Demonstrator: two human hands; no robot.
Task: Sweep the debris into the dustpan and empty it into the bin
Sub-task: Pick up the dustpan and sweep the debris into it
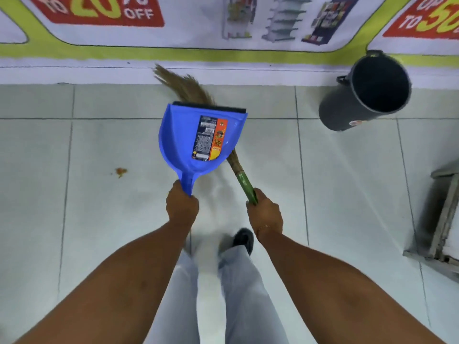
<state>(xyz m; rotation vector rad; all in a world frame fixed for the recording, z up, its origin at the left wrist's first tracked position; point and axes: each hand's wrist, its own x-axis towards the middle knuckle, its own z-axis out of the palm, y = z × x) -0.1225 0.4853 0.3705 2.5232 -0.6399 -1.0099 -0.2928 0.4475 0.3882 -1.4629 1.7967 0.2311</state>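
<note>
left hand [182,206] clenched on blue dustpan [198,137] handle, pan's long axis running away from the person, black lip toward the banner wall [198,43]. right hand [265,211] gripping green broom [244,181] handle, broom angled up-left, passing behind the pan, bristles fanning near the wall base. orange debris [121,171] on pale tiled floor [74,207], left of pan. dark bin [365,91] upper right, well apart.

Single head-worn view looks steeply down at the tiled floor [99,219]
</note>
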